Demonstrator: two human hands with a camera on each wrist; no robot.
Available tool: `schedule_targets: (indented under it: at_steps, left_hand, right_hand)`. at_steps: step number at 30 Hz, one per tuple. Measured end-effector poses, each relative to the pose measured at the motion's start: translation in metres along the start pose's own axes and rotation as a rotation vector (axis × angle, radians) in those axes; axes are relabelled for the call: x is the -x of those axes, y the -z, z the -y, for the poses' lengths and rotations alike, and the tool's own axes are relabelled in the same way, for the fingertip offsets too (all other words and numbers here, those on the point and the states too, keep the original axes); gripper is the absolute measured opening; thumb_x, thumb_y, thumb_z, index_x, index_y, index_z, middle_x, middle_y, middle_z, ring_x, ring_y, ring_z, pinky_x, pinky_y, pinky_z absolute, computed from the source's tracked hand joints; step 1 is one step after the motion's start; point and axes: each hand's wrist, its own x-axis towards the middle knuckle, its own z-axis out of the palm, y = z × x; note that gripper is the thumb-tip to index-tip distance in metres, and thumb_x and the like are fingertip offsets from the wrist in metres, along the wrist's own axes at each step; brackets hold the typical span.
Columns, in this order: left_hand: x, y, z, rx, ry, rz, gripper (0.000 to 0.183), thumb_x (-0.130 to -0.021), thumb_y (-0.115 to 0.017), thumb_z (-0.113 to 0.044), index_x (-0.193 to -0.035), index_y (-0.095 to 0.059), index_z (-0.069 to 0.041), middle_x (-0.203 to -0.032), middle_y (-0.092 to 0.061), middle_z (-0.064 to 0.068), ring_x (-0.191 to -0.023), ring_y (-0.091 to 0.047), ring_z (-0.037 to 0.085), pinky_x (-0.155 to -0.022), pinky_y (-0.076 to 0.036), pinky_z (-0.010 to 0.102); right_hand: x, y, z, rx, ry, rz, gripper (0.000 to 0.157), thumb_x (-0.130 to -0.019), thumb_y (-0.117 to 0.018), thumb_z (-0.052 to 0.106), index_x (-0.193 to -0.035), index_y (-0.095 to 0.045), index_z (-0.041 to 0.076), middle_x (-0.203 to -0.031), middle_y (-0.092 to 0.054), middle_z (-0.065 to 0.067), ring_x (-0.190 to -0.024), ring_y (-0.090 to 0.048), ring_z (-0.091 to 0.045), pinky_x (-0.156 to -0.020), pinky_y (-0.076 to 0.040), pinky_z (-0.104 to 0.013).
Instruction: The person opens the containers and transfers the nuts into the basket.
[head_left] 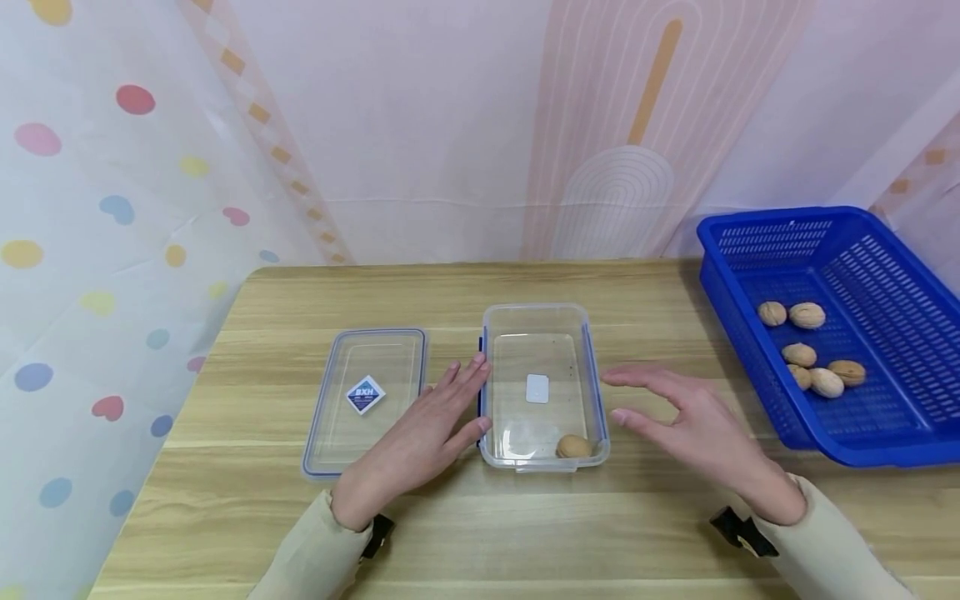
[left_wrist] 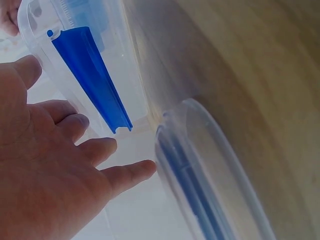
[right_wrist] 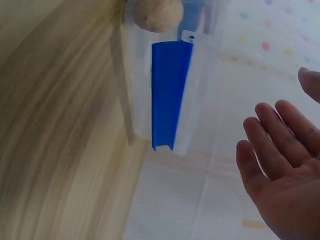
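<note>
A clear plastic food container [head_left: 537, 350] stands uncovered in the middle of the table, with one walnut [head_left: 573, 447] in its near right corner. My left hand [head_left: 431, 425] is at its left side, fingertips right at the rim, fingers extended. On the other side my right hand [head_left: 693, 421] hovers beside the right wall, fingers loosely spread and nothing in them. Blue side clips [left_wrist: 90, 77] hang down along the container's walls. Partly beneath my left hand in the head view lies the container's lid [head_left: 337, 433], flat, with a blue seal and a diamond-shaped label.
At the right of the table stands a blue plastic basket [head_left: 795, 442] with several walnuts [head_left: 807, 315] inside. A patterned cloth [head_left: 450, 125] hangs behind the wooden table [head_left: 525, 542].
</note>
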Motion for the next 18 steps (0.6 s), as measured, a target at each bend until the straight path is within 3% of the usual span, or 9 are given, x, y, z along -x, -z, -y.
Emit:
schedule_targets:
  at_steps: [5,9,18]
  left_hand:
    - [0.000,0.001,0.000,0.002,-0.001,0.001,0.070,-0.110,-0.050,-0.042,-0.166,-0.020,-0.013,-0.172,-0.012,0.000,-0.157,-0.014,0.037,-0.118,-0.023,0.069]
    - [-0.001,0.001,0.000,0.003,-0.003,0.005,0.070,-0.110,-0.050,-0.042,-0.166,-0.021,-0.013,-0.172,-0.012,0.000,-0.157,-0.013,0.036,-0.118,-0.023,0.069]
    - [0.000,0.001,0.000,0.002,-0.005,0.005,0.071,-0.109,-0.050,-0.041,-0.166,-0.020,-0.012,-0.171,-0.011,0.002,-0.157,-0.014,0.038,-0.118,-0.023,0.068]
  right_hand:
    - [-0.010,-0.006,0.001,0.028,0.019,0.133,0.037,-0.092,-0.081,0.023,-0.128,-0.074,0.017,-0.128,-0.073,0.000,-0.121,-0.067,-0.026,-0.099,-0.054,-0.050]
    - [-0.019,-0.008,0.002,0.048,0.047,0.231,0.037,-0.094,-0.079,0.029,-0.128,-0.074,0.017,-0.129,-0.072,0.001,-0.122,-0.067,-0.025,-0.101,-0.054,-0.050]
    - [-0.043,-0.011,-0.005,0.074,0.191,0.445,0.037,-0.093,-0.080,0.025,-0.125,-0.074,0.008,-0.125,-0.074,-0.007,-0.116,-0.069,-0.027,-0.097,-0.056,-0.047]
